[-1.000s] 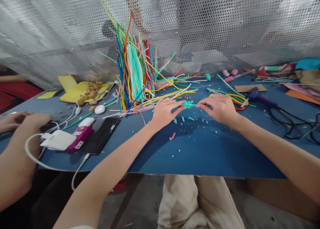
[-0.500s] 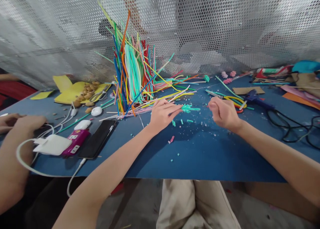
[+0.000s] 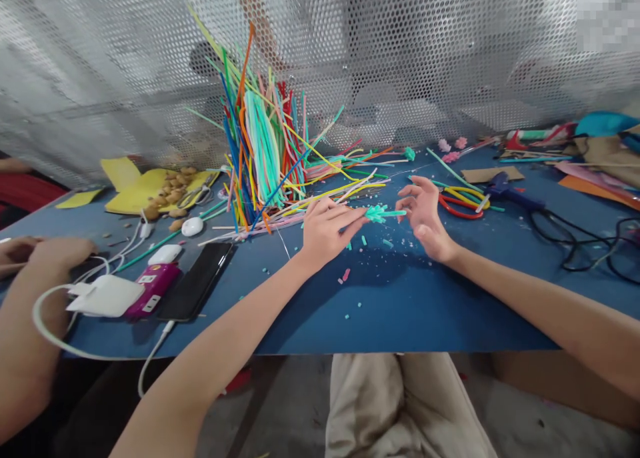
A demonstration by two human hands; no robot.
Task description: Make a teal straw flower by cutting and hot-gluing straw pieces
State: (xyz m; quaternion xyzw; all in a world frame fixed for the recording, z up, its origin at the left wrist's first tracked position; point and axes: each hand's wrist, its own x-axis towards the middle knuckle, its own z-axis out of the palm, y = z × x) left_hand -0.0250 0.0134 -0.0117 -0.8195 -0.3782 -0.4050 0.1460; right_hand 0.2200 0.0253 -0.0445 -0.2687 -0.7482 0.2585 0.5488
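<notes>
Between the thumb and fingers of my left hand (image 3: 330, 235) is a teal pipe-cleaner piece (image 3: 379, 213), a fuzzy cluster with a straight stem pointing right. My right hand (image 3: 425, 221) is open with fingers spread, just beyond the stem's tip, and I see nothing in it. Behind my right hand lie red-and-yellow-handled pliers (image 3: 465, 203). Small teal and pink clippings (image 3: 346, 275) are scattered on the blue table (image 3: 310, 325) below my hands.
A tall bundle of coloured pipe cleaners (image 3: 265, 151) stands against the perforated metal screen (image 3: 400, 51). At left are a phone (image 3: 197, 281), a purple power strip (image 3: 153, 288), and another person's arm (image 3: 35, 311). A blue glue gun (image 3: 513, 193) with a black cord sits at right.
My right hand has opened from a fist and moved left toward the teal stem. The pliers are now more exposed. My left hand keeps its hold on the teal piece.
</notes>
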